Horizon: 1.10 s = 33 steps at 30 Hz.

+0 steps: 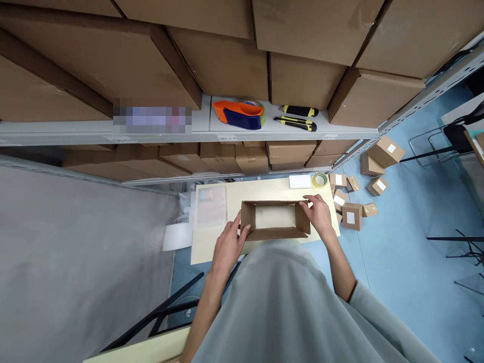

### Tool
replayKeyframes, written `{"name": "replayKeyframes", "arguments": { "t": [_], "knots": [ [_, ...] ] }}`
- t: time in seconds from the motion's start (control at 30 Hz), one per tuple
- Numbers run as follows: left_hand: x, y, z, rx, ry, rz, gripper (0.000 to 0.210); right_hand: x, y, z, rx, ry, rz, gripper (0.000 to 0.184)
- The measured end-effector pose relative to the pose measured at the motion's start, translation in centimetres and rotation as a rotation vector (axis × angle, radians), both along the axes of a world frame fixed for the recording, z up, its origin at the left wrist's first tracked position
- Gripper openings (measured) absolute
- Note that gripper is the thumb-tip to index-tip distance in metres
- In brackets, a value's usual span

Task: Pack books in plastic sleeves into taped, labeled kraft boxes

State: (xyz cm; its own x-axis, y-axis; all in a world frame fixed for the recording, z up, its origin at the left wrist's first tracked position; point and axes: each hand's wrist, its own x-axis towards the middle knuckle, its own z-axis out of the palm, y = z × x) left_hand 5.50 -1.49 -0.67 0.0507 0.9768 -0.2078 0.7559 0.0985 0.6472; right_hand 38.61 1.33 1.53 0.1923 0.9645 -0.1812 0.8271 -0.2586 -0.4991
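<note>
Shelving: pale grey metal rack [264, 137] across the far side, two levels in view.
Floor: smooth light-blue floor [408, 272], right and under the counter.
Cartons: large plain brown cardboard cartons [223, 60] packed side by side on the upper level; smaller ones on the level below.
Garment: loose grey-green cloth [295, 302] on the wearer, near edge of view up to the counter.
Counter: cream rectangular counter [204, 242], below and in front of the rack.
Box: long brown cardboard box [278, 233], open-topped, on the counter before the wearer; pale surface visible within its four walls. Whether it has a bottom, cannot tell.
Left hand: bare left hand [229, 242] at the box's left end; grip pinching that end wall, thumb at the near corner, fingers outside.
Right hand: bare right hand [318, 213] at the far right corner; grip pinching the rim between thumb and fingers.
Sheet: translucent pinkish rectangular sheet [212, 206], flat on the counter, left of the box.
Small parcels: small brown cardboard parcels [351, 218], several with white labels, scattered on the floor just right of the counter.
Dispenser: orange and navy plastic tape dispenser [240, 115], upper shelf front.
Cutters: two black and yellow utility knives [300, 110], right of the dispenser, near each other.
Block: flat white rectangular block [300, 181], counter's far edge.
Tape: round yellow-green tape roll [319, 180], just right of the block.
</note>
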Motion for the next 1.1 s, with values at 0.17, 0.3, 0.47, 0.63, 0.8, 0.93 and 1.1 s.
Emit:
{"name": "replayKeyframes", "arguments": {
  "t": [0.17,0.3,0.47,0.63,0.8,0.93,1.1],
  "knots": [
    [-0.2,-1.0,0.1,0.035,0.075,-0.035,0.056,0.1,1.6,0.0,0.049,0.013,-0.022,0.031],
    [0.3,-2.0,0.4,0.071,0.086,-0.084,0.059,-0.2,1.9,-0.4,0.058,0.044,-0.048,0.032],
    [1.3,-2.8,0.3,0.061,-0.005,-0.25,0.065,-1.3,1.1,-0.9,0.019,0.165,-0.04,0.036],
    [0.7,-3.0,-0.3,0.015,-0.022,-0.327,0.08,-1.5,-0.1,-2.2,-0.015,0.367,-0.068,0.051],
    [-0.1,-2.6,-1.1,-0.033,0.01,-0.345,0.071,-0.9,-0.8,-3.9,-0.035,0.535,-0.107,0.064],
    [-0.4,-1.9,-1.7,-0.034,0.03,-0.345,0.061,-0.5,-0.9,-4.4,-0.013,0.626,-0.114,0.056],
    [-0.8,-0.9,-1.5,-0.052,0.048,-0.363,0.062,-0.6,-1.0,-4.1,0.014,0.66,-0.119,0.051]
  ]
}}
